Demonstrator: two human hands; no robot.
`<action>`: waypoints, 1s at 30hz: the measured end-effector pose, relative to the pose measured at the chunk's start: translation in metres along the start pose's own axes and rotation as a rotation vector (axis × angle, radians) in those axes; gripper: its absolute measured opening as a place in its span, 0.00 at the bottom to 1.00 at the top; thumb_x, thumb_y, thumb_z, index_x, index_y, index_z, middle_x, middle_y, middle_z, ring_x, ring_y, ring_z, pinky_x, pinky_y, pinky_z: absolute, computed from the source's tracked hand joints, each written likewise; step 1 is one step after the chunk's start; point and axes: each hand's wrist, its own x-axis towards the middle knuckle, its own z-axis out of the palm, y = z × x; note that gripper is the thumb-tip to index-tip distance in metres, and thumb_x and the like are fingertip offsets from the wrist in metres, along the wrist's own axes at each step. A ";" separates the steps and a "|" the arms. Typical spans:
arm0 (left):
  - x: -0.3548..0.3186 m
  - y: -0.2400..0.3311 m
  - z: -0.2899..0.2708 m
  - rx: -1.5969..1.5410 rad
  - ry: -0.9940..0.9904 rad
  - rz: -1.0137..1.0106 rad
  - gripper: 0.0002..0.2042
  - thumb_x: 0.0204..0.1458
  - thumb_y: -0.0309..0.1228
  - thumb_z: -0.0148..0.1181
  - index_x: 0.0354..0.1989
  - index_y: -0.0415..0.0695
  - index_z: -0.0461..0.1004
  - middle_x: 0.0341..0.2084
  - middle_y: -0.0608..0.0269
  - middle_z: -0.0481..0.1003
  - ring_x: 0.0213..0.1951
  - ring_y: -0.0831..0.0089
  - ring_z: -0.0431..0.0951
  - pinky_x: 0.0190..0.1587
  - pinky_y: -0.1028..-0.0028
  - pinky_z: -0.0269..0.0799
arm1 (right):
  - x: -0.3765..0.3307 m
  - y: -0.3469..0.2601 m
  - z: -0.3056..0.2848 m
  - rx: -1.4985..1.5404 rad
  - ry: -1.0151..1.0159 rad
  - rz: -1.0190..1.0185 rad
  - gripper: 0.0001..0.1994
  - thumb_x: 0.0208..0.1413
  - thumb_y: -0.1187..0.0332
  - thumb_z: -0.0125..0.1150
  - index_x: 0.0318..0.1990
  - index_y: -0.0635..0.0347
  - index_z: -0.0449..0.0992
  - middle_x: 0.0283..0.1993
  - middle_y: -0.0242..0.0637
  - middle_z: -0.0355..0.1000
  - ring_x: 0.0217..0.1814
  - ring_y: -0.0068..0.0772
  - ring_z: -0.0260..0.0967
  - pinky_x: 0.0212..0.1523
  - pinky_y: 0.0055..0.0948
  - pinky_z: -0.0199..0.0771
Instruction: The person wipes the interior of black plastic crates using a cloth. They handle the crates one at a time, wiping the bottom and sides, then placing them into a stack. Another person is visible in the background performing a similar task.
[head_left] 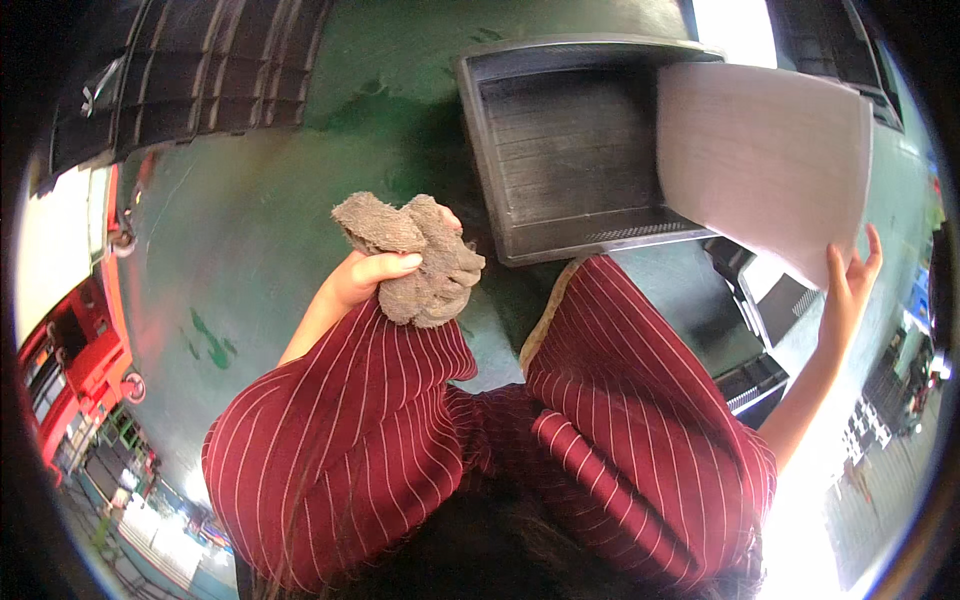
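My left hand (pixel 365 275) is closed around a bunched, grey-brown rag (pixel 420 275), thumb on top, above my left knee. At the right, my right hand (pixel 850 275) grips the lower right edge of a flat, pale sheet (pixel 765 165) with its fingertips. One finger points up past that edge. The sheet stands tilted over the right end of a black plastic bin (pixel 575 140). The bin's open side faces me, and its interior shows worn streaks. Part of its right side is hidden behind the sheet.
Black ribbed crates (pixel 200 75) stand at the far left. Beside my right knee lie more black plastic pieces (pixel 755 300). Red wheeled equipment (pixel 85 370) is at the left rim. The green floor (pixel 215 230) has darker patches. Striped red fabric (pixel 340 440) covers my legs.
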 end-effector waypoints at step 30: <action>0.043 -0.002 -0.013 -0.273 -0.147 -0.040 0.26 0.40 0.35 0.52 0.48 0.37 0.57 0.40 0.54 0.65 0.42 0.66 0.68 0.45 0.68 0.65 | -0.136 0.070 -0.220 -0.503 0.814 0.586 0.17 0.47 0.56 0.58 0.34 0.62 0.68 0.20 0.28 0.61 0.21 0.17 0.57 0.19 0.20 0.55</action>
